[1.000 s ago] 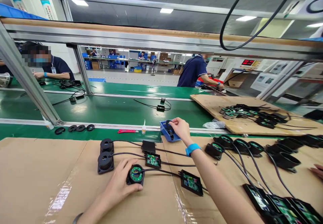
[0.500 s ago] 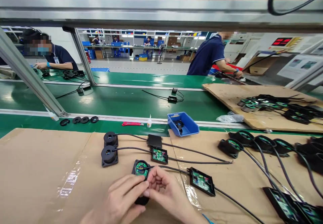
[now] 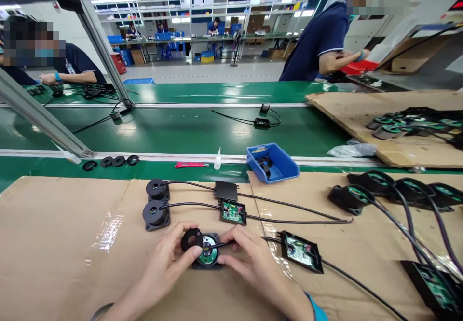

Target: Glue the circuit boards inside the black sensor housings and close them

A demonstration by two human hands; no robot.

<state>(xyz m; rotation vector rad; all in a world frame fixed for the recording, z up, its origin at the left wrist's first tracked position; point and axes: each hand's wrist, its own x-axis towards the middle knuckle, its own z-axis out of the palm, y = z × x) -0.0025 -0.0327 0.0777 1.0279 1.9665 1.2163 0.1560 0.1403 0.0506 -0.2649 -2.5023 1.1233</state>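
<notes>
My left hand (image 3: 172,256) pinches a black ring-shaped cover (image 3: 191,239) between thumb and fingers. The cover is tilted over the left side of a round black housing (image 3: 208,265). A green circuit board (image 3: 207,257) with small wires shows inside that housing. My right hand (image 3: 244,253) grips the housing at its right edge, fingers over the black cable (image 3: 224,244). This cable runs right to an open black box (image 3: 302,252) with a circuit board in it. Just behind lie two housings (image 3: 156,215) with covers on, cabled to small boxes (image 3: 233,212).
A blue bin (image 3: 273,162) with black rings stands behind the cardboard (image 3: 65,234). Left of it are a small white bottle (image 3: 217,160), a red cutter (image 3: 191,165) and several black rings (image 3: 118,161). More housings (image 3: 350,198) lie right. Co-workers (image 3: 318,41) stand across the bench.
My hands have moved apart. The black cover now shows lifted and tilted in my left hand, and the housing's board is more exposed. The camera view has tipped downward.
</notes>
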